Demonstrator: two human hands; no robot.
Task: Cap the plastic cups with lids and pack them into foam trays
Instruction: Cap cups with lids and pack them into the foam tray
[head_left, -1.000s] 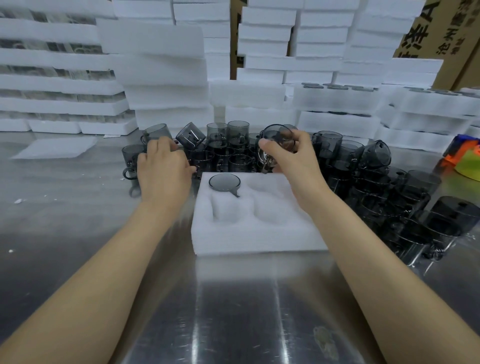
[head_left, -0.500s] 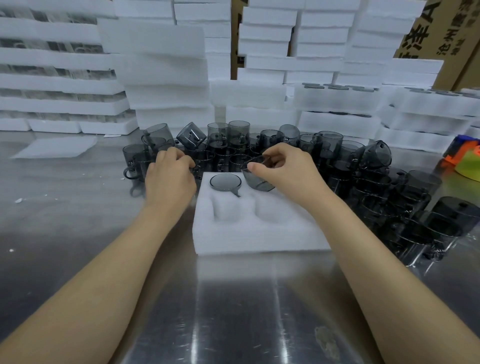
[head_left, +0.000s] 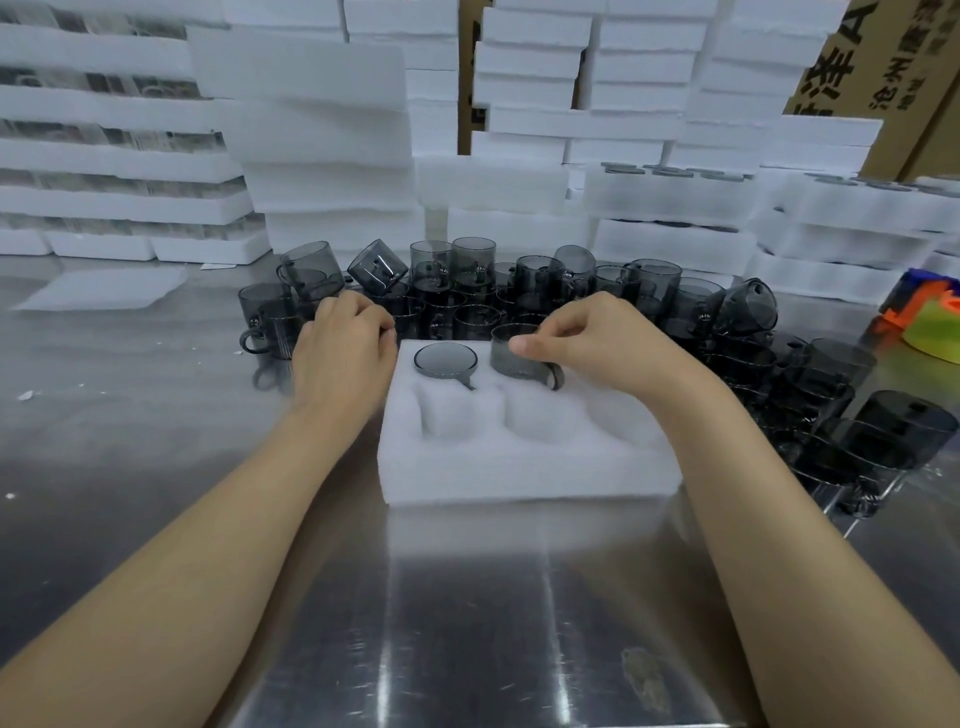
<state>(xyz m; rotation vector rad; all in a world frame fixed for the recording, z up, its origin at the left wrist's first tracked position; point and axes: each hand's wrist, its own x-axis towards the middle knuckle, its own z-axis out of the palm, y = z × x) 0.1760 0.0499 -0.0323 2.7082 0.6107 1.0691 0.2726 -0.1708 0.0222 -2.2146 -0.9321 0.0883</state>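
A white foam tray (head_left: 524, 467) with round pockets lies on the steel table in front of me. One smoky grey cup (head_left: 445, 359) sits sunk in its far left pocket. My right hand (head_left: 597, 343) grips a second grey cup (head_left: 514, 358) by the rim, partway down in the far middle pocket. My left hand (head_left: 340, 353) rests with curled fingers at the tray's left far corner, among the loose cups; what it holds is hidden. Two near pockets are bare.
Several loose grey cups (head_left: 545, 280) crowd the table behind and right of the tray. Stacks of white foam trays (head_left: 322, 130) wall off the back. A cardboard box (head_left: 883, 62) stands far right, and an orange and green object (head_left: 930, 322) lies at the right edge.
My right hand brought a cup from the pile down toward me into the tray's far middle pocket. My left hand drew back slightly from the cups to the tray's corner.
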